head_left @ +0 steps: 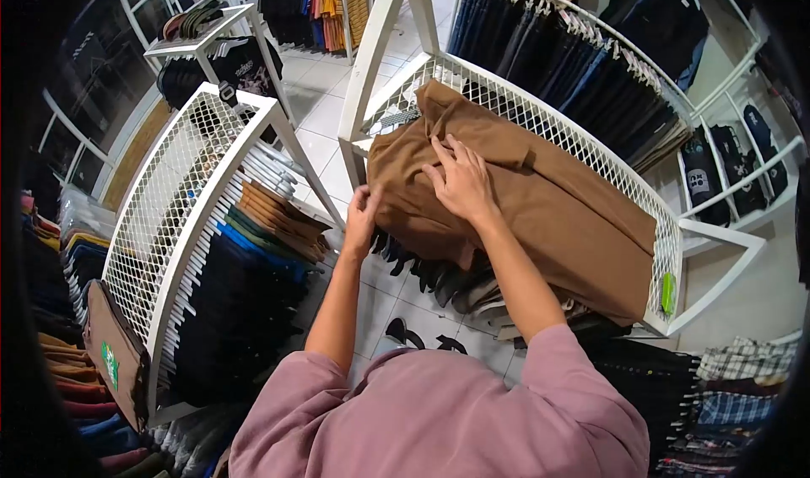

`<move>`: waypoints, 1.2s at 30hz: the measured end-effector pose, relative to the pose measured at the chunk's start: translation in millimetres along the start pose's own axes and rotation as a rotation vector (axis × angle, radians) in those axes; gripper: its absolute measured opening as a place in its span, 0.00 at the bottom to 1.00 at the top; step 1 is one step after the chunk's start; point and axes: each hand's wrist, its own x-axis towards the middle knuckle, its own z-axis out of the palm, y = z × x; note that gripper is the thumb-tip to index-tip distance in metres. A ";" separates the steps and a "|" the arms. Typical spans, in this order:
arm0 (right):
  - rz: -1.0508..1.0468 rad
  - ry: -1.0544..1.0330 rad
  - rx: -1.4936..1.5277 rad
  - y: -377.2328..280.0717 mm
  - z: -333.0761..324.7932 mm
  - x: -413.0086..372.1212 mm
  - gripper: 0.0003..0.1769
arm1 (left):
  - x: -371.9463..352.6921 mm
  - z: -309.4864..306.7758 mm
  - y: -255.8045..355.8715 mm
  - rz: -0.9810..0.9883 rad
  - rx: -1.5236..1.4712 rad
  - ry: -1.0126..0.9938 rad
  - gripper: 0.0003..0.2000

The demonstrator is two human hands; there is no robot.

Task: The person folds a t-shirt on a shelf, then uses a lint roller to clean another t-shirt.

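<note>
A brown garment (582, 216) of smooth, thick cloth lies lengthwise over a white mesh-topped rack (641, 174). Its near left end is bunched, and part of it hangs over the front edge. My left hand (361, 216) is at that left end, thumb and fingers pinched together on the cloth's edge. On top of the garment rests my right hand (462, 178), palm down with fingers spread, beside a crease. A folded-over strip of the same cloth runs along the far side.
Beneath the rack hang dark clothes; a bright green tag (667, 293) is at its right end. To the left stands another mesh-topped rack (202, 170) with trousers on white hangers and a folded brown garment (114, 351). Jeans (540, 48) hang behind. Tiled floor (375, 309) shows between the racks.
</note>
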 end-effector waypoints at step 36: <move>0.506 0.485 -0.638 99.0 -221.4 -384.0 0.20 | -130.8 53.2 162.5 -0.208 -0.566 -0.647 0.15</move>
